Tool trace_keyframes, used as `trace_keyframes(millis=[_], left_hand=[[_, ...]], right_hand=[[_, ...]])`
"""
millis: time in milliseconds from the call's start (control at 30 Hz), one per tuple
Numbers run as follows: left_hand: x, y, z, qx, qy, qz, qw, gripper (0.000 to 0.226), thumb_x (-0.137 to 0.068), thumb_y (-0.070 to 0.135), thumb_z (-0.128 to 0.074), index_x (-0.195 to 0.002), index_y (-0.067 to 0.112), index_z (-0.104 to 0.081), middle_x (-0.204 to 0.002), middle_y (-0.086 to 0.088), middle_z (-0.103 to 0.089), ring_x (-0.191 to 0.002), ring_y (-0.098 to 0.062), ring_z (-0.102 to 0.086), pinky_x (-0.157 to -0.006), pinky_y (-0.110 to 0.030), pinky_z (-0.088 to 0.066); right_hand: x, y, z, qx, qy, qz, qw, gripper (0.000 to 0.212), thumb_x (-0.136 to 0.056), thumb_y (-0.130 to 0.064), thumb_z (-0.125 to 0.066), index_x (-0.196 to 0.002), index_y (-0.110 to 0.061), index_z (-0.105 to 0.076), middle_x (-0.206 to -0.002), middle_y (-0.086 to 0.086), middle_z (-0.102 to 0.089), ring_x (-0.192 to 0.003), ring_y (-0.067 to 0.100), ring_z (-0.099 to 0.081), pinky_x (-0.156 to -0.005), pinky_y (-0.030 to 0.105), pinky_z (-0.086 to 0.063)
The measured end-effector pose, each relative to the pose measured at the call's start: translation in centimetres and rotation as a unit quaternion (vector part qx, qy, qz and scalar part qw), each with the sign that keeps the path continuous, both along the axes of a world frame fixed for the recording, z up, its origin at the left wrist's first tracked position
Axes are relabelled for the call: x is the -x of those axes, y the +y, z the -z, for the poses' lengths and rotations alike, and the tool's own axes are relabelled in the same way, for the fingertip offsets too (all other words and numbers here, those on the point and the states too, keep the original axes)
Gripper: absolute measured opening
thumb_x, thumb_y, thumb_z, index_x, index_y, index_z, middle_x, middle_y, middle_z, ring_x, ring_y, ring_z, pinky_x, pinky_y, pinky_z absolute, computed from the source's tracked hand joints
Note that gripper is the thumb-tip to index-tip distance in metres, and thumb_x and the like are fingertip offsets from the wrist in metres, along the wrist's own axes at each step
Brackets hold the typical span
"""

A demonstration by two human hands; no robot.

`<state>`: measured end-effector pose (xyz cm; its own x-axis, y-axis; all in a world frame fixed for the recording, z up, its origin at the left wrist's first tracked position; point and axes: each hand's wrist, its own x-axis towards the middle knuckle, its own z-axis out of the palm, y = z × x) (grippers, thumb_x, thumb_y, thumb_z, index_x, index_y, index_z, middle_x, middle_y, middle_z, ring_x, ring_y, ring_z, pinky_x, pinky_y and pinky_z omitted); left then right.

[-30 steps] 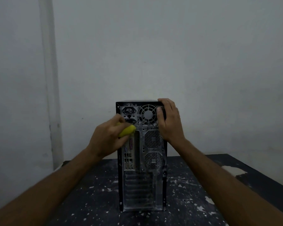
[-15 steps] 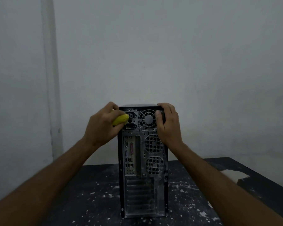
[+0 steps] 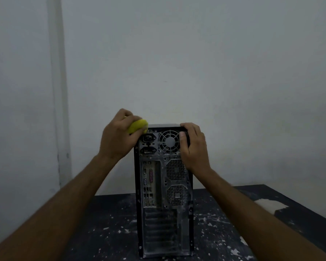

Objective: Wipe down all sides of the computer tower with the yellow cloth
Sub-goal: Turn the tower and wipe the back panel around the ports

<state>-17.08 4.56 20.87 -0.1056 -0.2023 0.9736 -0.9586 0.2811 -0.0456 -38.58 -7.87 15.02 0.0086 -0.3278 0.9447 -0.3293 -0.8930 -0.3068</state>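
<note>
A: Yellow cloth (image 3: 137, 125), bunched soft in the left hand (image 3: 117, 137), fingers curled round it, meets the top-left rear corner of the computer tower (image 3: 164, 189). Where does the tower stand?

B: Upright mid-bench, rear panel near the camera. The right hand (image 3: 193, 146) grips its top-right edge, thumb by the fan grille (image 3: 169, 141).

A: How would it handle?

B: Likely heavy, rigid, sharp-edged; the top edge steadies it best. Beneath lies a dark, paint-flecked bench (image 3: 224, 228); beyond, a bare pale wall (image 3: 196, 63).
</note>
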Motion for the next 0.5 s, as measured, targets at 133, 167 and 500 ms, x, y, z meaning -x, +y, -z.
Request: trace_keyframes(millis=[133, 167, 500], left_hand=[[2.2, -0.4, -0.7, -0.089, -0.117, 0.020, 0.989, 0.026, -0.089, 0.039, -0.075, -0.107, 0.020, -0.076, -0.102, 0.005, -0.056, -0.074, -0.014, -0.057, -0.058, -0.033, -0.051], [1.8, -0.1, -0.4, -0.098, -0.135, 0.015, 0.986, 0.028, -0.089, 0.042, -0.072, -0.107, 0.021, -0.075, -0.102, 0.005, -0.056, -0.073, -0.012, -0.056, -0.057, -0.033, -0.050], [4.9, -1.5, -0.3, -0.073, -0.092, -0.003, 0.993, 0.025, -0.089, 0.041, -0.074, -0.104, 0.021, -0.076, -0.101, 0.004, -0.057, -0.074, -0.017, -0.060, -0.057, -0.030, -0.048]], right_hand=[[0.3, 0.1, -0.1, 0.001, 0.009, 0.008, 1.000, 0.038, -0.104, -0.041, -0.037, -0.133, -0.023, -0.055, -0.134, -0.008, -0.053, -0.112, 0.017, -0.052, -0.093, 0.044, -0.048], [0.3, 0.1, -0.1, 0.001, 0.011, 0.007, 1.000, 0.038, -0.104, -0.041, -0.037, -0.133, -0.023, -0.055, -0.134, -0.008, -0.053, -0.113, 0.017, -0.052, -0.092, 0.043, -0.047], [-0.1, -0.1, -0.1, -0.002, -0.002, 0.009, 1.000, 0.038, -0.104, -0.035, -0.034, -0.132, -0.021, -0.057, -0.133, -0.006, -0.056, -0.111, 0.019, -0.053, -0.092, 0.044, -0.046]])
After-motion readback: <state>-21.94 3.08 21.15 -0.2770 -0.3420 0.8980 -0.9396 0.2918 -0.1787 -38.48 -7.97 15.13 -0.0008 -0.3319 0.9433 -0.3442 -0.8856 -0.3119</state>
